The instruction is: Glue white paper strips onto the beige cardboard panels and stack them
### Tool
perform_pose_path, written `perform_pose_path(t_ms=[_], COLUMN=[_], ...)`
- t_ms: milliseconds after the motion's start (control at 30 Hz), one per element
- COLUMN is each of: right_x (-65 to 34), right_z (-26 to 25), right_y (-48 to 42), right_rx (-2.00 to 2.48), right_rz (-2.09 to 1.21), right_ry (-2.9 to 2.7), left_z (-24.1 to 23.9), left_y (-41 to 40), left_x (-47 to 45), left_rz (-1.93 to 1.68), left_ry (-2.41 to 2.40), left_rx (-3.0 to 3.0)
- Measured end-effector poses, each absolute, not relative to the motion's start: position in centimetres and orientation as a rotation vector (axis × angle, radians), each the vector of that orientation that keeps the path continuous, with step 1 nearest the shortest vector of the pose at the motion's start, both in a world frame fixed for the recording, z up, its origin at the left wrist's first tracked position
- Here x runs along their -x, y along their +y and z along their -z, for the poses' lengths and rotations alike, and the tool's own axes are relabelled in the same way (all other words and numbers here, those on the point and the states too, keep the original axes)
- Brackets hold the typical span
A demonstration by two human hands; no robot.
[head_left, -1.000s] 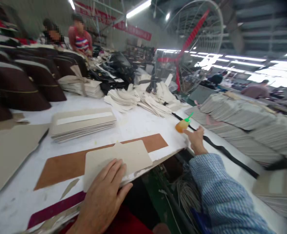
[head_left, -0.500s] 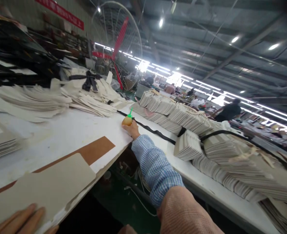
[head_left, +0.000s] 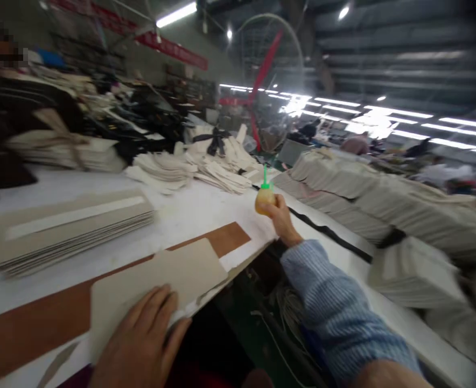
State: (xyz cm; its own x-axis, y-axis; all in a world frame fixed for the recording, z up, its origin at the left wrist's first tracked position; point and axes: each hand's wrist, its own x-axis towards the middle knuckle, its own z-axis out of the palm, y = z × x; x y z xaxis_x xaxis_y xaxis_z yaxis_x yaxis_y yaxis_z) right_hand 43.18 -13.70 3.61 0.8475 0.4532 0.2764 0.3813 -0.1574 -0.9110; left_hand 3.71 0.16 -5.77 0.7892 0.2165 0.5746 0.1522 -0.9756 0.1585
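Note:
My right hand (head_left: 283, 218) grips a small squeeze bottle (head_left: 264, 199) of yellowish content with a green nozzle cap, held upright over the table's right edge. My left hand (head_left: 145, 334) lies flat, fingers stretched out, on a beige cut panel (head_left: 161, 280) near the front edge. Under that panel is a longer brown strip (head_left: 40, 323), showing at both ends and along the far side. Both rest on the white table (head_left: 205, 210).
On the left is a stack of beige panels (head_left: 76, 226). Further back lie loose beige pieces (head_left: 161, 171) and a large fan (head_left: 272, 81). Bundled stacks (head_left: 335, 172) line a second table on the right, across a gap with cables (head_left: 290, 307). Another person (head_left: 4, 102) is at far left.
The view has swung left, so everything sits further right. My right hand has lifted the bottle slightly off the tabletop; my left hand stays on the beige panel and shows more fully.

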Motion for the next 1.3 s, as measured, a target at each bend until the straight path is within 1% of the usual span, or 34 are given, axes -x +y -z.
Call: perform_pose_path(t_ms=[100, 200, 300, 400, 567, 733, 900, 1033, 1167, 1300], right_x=[-40.7, -38.4, -36.5, -35.4, -34.6, -34.4, -34.9, -35.2, -35.0, -34.7], right_z=[-3.4, -3.0, -2.6, -1.9, -1.6, -2.4, -2.1, -2.0, -2.9, -4.0], right_y=[-14.1, -14.8, -15.2, -15.3, -15.5, -15.3, -15.2, -15.6, -15.9, -15.8], right_rx=[1.571, 1.357, 1.327, 1.411, 1.531, 1.568, 1.615, 1.765, 1.929, 1.964], right_rz=[-0.3, -0.497, -0.646, -0.725, -0.647, -0.556, -0.453, -0.324, -0.182, -0.127], right_ry=[-0.693, -0.614, -0.463, -0.432, -0.613, -0.624, -0.636, -0.787, -0.964, -1.059], left_z=[3.0, 1.8, 1.4, 1.3, 1.5, 1.5, 1.7, 1.7, 1.5, 1.5], left_y=[-2.6, -3.6, -3.9, -4.1, -4.0, -3.9, -3.9, -4.0, -4.0, -4.0], left_x=[-4.2, -5.2, -5.1, -4.9, -5.0, -5.2, -5.4, -5.5, -5.6, -5.6], left_rz=[-0.834, -0.702, -0.625, -0.62, -0.613, -0.622, -0.622, -0.595, -0.576, -0.575], left_ry=[0.516, 0.606, 0.625, 0.624, 0.623, 0.633, 0.679, 0.709, 0.731, 0.731], left_rx=[-2.965, -2.946, -2.919, -2.906, -2.894, -2.905, -2.906, -2.905, -2.911, -2.918])
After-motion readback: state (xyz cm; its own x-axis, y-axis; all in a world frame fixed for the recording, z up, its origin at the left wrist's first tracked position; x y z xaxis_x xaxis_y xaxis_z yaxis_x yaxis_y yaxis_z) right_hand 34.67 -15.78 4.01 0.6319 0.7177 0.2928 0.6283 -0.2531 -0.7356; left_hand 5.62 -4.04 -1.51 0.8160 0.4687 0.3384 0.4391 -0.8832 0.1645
